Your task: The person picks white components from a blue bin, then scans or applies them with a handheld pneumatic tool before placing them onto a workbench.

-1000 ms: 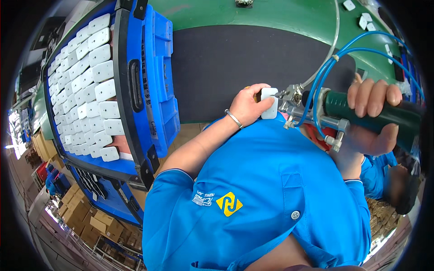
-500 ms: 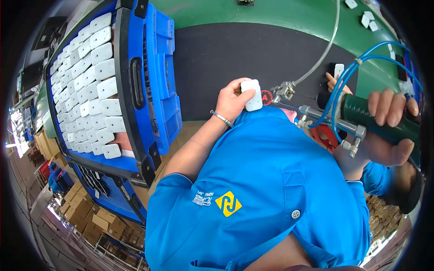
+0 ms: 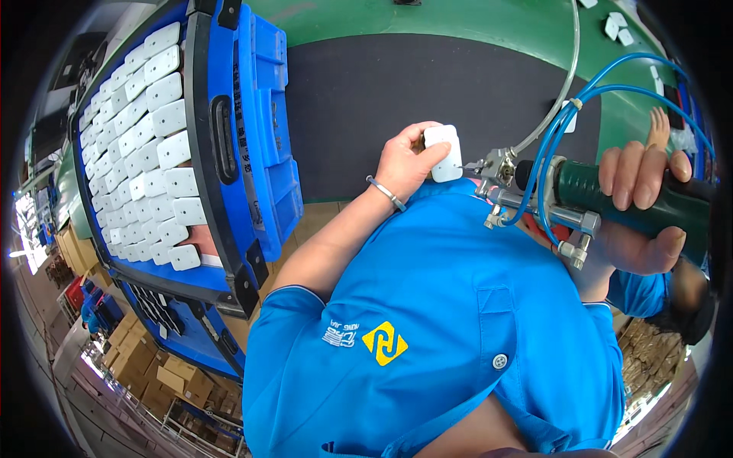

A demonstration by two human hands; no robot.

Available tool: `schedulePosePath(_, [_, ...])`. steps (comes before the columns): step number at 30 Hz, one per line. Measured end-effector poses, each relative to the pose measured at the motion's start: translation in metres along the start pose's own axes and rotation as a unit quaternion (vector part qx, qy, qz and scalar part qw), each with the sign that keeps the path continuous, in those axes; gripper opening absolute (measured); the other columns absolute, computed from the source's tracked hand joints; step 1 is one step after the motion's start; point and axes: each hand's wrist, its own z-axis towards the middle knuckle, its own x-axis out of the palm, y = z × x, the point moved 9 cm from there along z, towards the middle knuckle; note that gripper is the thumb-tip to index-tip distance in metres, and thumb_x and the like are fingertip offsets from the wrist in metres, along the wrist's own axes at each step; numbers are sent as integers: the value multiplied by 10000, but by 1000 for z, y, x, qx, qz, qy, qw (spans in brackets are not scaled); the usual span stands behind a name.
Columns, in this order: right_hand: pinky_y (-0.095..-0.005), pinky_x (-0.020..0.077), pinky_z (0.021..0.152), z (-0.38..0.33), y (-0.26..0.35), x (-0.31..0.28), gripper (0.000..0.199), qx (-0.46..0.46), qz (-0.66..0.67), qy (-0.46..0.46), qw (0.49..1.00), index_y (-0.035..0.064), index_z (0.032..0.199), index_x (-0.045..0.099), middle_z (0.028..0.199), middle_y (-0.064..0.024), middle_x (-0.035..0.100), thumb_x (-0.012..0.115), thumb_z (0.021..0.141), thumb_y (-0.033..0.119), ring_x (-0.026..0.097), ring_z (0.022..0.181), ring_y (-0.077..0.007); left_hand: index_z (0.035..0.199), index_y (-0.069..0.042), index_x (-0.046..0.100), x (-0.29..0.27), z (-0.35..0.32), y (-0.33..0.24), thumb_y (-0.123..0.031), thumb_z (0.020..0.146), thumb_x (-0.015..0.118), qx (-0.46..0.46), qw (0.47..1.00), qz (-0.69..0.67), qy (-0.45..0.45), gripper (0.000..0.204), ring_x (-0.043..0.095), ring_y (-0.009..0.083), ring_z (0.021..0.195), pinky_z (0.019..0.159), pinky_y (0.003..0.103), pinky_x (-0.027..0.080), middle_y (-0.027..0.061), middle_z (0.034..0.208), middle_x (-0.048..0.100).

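My left hand (image 3: 408,162) pinches a small white plastic cover (image 3: 444,156) with rounded corners, thumb on its face and fingers behind. Wrapped around the dark green body of a power screwdriver (image 3: 586,185) is my right hand (image 3: 632,175). The screwdriver lies nearly level, its metal nozzle (image 3: 498,166) pointing left. A thin tip from the nozzle reaches the right edge of the cover; whether it touches cannot be made out. Blue air hoses (image 3: 548,153) loop off the tool, and a clear tube (image 3: 551,114) runs up from the nozzle.
To the left stands a tilted blue crate (image 3: 221,91) with rows of white covers (image 3: 164,91), beside a blue bin (image 3: 267,137). A black mat (image 3: 366,84) lies on the green table (image 3: 489,23). A co-worker's hand (image 3: 658,126) and loose white pieces (image 3: 617,27) are at the right.
My left hand has moved slightly right with the cover. The screwdriver has shifted left and up, so its tip now meets the cover's edge. The co-worker's hand has moved off the mat.
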Motion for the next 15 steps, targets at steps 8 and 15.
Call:
schedulePosePath(8, [-222,399,559,-1,-1,3,536,1,-3,19,1000,83,1138,357,772,-19,501,501,714,377,485,619,-105,982,-29,538,-1,-2,-3,-75,674,582,-12,999,28,-11,315,560,184,786,691,268,474,112,899,572])
schedulePosePath(15, [-227,395,555,0,-3,4,518,5,-1,46,999,81,1132,366,774,-18,496,499,719,364,484,622,-106,1060,-3,482,4,-1,-1,-92,712,591,3,999,40,25,375,558,209,833,701,276,487,152,957,541])
